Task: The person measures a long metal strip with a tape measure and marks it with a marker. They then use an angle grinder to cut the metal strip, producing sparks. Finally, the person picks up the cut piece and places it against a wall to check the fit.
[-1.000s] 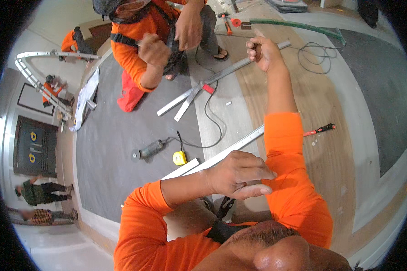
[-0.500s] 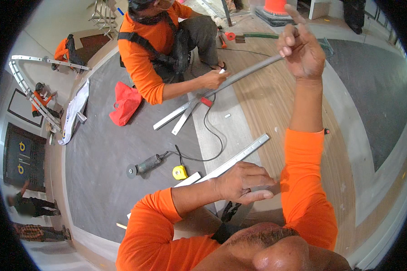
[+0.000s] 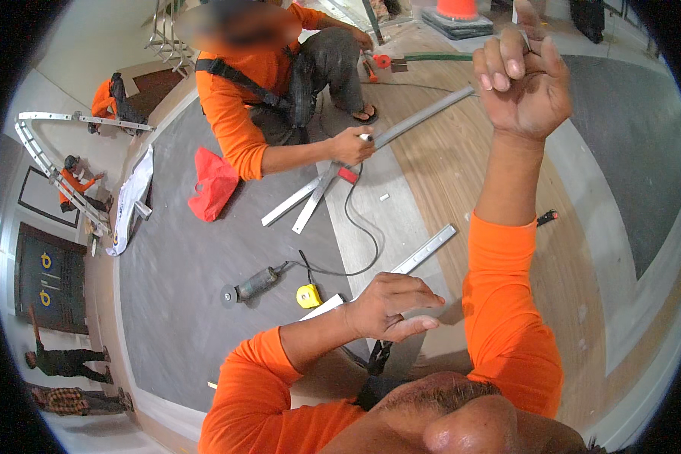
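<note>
My right hand (image 3: 523, 87) is raised at the upper right. Its index finger points up, the other fingers are partly curled, and nothing shows in it. Lower down, my left hand (image 3: 395, 306) is held out with fingers extended and thumb apart, also holding nothing. From this view a pale metal bar (image 3: 429, 250) passes behind my left hand, and a shorter white piece (image 3: 324, 309) shows beside that wrist. A yellow tape measure (image 3: 308, 296) and an angle grinder (image 3: 251, 287) lie on the grey floor to its left.
Ahead, a crouching co-worker (image 3: 238, 125) in orange holds a white marker (image 3: 366, 138) over a long metal bar (image 3: 427, 117). A cord runs from the grinder. Nearby are a red bag (image 3: 212, 184), a black-and-red tool (image 3: 548, 218), a ladder (image 3: 45, 157) and an orange cone (image 3: 457, 9).
My right hand has shifted slightly right and its fingers have turned. My left hand has moved slightly left. The co-worker's marker hand has moved a little down and left.
</note>
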`<state>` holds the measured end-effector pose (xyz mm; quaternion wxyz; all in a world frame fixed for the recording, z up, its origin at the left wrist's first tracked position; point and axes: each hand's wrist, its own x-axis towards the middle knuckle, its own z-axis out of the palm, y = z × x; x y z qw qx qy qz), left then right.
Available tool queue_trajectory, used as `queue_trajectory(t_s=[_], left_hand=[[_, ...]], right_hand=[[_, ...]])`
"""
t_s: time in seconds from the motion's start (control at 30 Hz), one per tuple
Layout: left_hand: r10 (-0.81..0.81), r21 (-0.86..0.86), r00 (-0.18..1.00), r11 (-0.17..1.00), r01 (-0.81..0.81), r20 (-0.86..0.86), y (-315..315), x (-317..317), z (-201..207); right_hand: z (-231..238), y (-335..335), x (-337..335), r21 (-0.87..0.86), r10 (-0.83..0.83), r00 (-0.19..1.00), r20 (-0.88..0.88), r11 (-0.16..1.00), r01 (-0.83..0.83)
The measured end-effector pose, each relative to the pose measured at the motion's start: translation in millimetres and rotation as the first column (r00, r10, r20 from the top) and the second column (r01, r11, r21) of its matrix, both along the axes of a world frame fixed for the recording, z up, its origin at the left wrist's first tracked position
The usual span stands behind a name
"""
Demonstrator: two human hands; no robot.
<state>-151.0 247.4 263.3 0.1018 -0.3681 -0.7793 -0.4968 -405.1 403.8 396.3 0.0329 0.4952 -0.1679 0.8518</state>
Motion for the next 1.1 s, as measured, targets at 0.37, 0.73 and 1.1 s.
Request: queue_trajectory(t_s=[0.37, 0.73, 1.1], left_hand=[[-0.032, -0.005, 0.998, 0.999, 0.032, -0.051, 9.2, -12.6, 2.9], [-0.003, 0.048, 0.991, 0.999, 0.01, -0.136, 3.7, -2.9, 15.5], [0.018, 0.101, 0.989, 0.995, -0.003, -0.148, 2.7, 7.0, 25.0]], right_hand=[[13.2, 45.9, 8.4, 0.05, 0.05, 0.957, -0.287, 0.998, -0.037], [18.3, 71.7, 5.5, 0.115, -0.097, 0.967, -0.236, 0.985, 0.127], [27.2, 28.8, 53.2, 0.031, 0.071, 0.933, -0.353, 0.997, -0.064]])
